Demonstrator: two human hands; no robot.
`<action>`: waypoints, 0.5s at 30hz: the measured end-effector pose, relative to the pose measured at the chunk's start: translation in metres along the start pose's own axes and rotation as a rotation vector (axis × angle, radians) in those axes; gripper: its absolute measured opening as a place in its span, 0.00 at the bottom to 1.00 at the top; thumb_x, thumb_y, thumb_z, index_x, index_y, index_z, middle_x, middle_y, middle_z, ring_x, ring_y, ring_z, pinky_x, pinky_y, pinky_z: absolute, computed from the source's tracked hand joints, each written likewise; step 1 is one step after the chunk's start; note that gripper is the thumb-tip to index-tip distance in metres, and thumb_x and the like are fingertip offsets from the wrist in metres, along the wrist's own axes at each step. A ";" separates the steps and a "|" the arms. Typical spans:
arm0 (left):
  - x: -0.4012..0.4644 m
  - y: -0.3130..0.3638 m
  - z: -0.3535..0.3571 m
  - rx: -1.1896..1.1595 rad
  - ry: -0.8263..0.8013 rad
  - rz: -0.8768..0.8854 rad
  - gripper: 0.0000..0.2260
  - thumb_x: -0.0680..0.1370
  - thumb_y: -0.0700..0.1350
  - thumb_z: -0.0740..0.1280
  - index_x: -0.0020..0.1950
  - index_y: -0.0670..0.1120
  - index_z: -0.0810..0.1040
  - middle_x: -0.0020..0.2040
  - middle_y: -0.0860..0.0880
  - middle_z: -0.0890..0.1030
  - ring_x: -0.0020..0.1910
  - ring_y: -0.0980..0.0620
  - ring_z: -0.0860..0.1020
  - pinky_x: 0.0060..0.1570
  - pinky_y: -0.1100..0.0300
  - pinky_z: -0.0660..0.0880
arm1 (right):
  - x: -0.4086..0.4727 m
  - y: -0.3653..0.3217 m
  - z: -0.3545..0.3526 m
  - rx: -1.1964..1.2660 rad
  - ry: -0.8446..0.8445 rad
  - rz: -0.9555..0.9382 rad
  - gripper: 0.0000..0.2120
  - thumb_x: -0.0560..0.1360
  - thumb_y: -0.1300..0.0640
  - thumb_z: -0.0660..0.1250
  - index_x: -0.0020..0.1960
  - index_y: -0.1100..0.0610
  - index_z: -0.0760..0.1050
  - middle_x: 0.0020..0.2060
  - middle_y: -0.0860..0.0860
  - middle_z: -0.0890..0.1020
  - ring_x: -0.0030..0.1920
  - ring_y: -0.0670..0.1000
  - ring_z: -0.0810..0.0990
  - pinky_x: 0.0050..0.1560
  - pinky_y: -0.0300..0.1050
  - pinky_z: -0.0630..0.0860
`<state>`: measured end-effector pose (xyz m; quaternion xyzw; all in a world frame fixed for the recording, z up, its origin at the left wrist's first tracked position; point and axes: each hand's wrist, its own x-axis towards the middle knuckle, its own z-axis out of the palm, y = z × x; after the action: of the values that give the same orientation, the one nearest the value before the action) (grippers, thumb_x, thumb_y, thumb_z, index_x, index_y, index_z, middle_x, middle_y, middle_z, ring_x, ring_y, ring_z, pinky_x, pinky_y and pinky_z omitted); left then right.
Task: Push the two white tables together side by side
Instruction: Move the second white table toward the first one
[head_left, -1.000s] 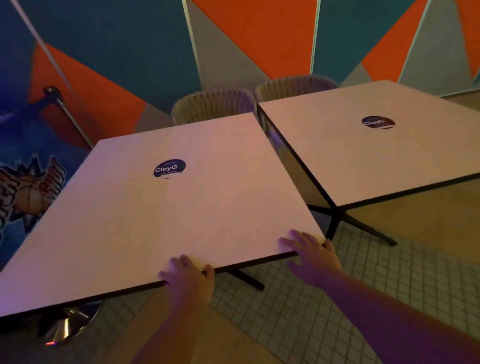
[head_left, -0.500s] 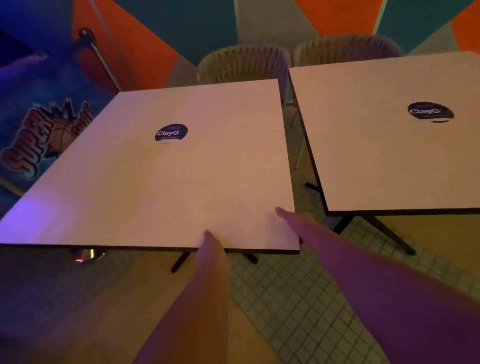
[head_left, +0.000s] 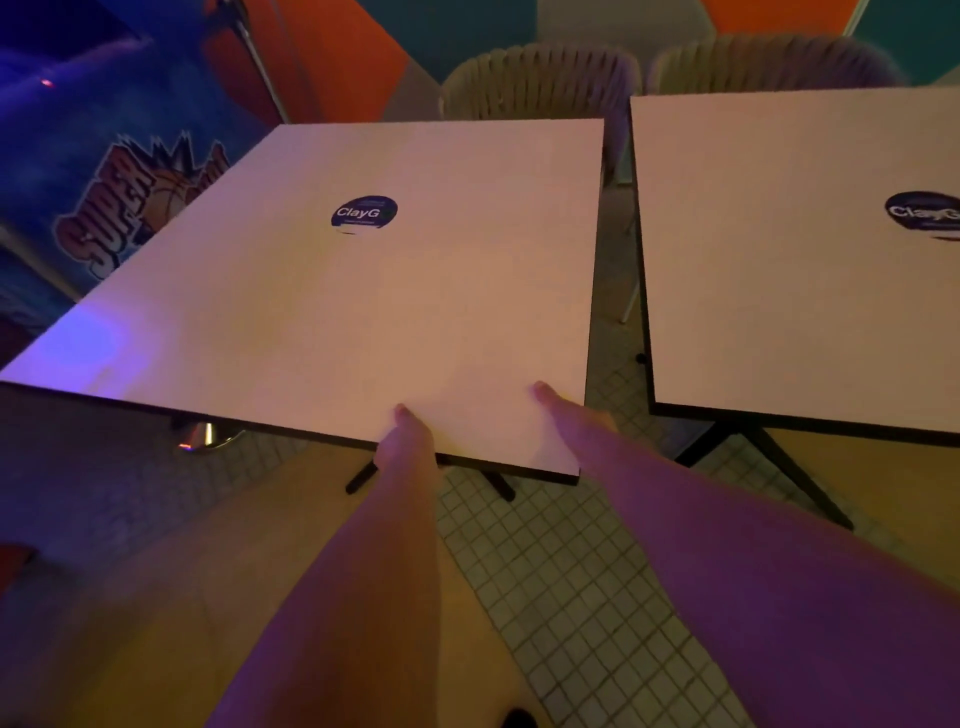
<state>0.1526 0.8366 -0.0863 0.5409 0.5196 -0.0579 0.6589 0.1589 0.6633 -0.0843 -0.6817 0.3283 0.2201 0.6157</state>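
Closer now, left table (head_left: 363, 291) gripped by both hands, gap remaining.

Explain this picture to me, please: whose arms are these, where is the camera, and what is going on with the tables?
There is no machine here. A person wears a wide-angle camera on the head, looking forward and down, so the two bare arms reaching in from the bottom are the person's own.

The left hand and the right hand both grip the near edge of the left square white table with a thin black rim, thumbs on top. The fingers underneath are hidden.

Each tabletop carries only a round dark blue ClayG sticker. The right square white table stands beside it, and a gap of tiled floor separates them, so they are not yet together.

Two woven beige chairs stand behind.
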 end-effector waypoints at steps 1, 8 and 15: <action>0.000 -0.003 -0.001 -0.008 -0.006 0.018 0.27 0.79 0.59 0.59 0.69 0.40 0.66 0.59 0.42 0.75 0.60 0.40 0.76 0.54 0.44 0.78 | -0.006 0.002 -0.003 -0.019 -0.013 -0.008 0.47 0.61 0.29 0.71 0.69 0.58 0.69 0.56 0.54 0.75 0.53 0.54 0.75 0.56 0.47 0.75; -0.030 -0.035 0.006 -0.022 0.011 0.019 0.25 0.79 0.58 0.60 0.68 0.41 0.68 0.61 0.41 0.75 0.61 0.40 0.76 0.50 0.44 0.79 | -0.007 0.029 -0.034 -0.032 0.031 -0.011 0.55 0.53 0.26 0.71 0.71 0.58 0.68 0.65 0.54 0.74 0.63 0.57 0.74 0.66 0.52 0.71; -0.056 -0.074 0.009 -0.018 0.058 0.001 0.27 0.77 0.60 0.61 0.66 0.41 0.68 0.50 0.43 0.74 0.57 0.41 0.78 0.49 0.45 0.80 | -0.023 0.055 -0.071 -0.066 0.034 -0.001 0.51 0.58 0.27 0.71 0.70 0.60 0.69 0.64 0.54 0.75 0.60 0.55 0.75 0.61 0.47 0.72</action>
<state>0.0854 0.7725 -0.0935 0.5368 0.5386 -0.0374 0.6484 0.0962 0.5960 -0.0965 -0.7055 0.3307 0.2191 0.5873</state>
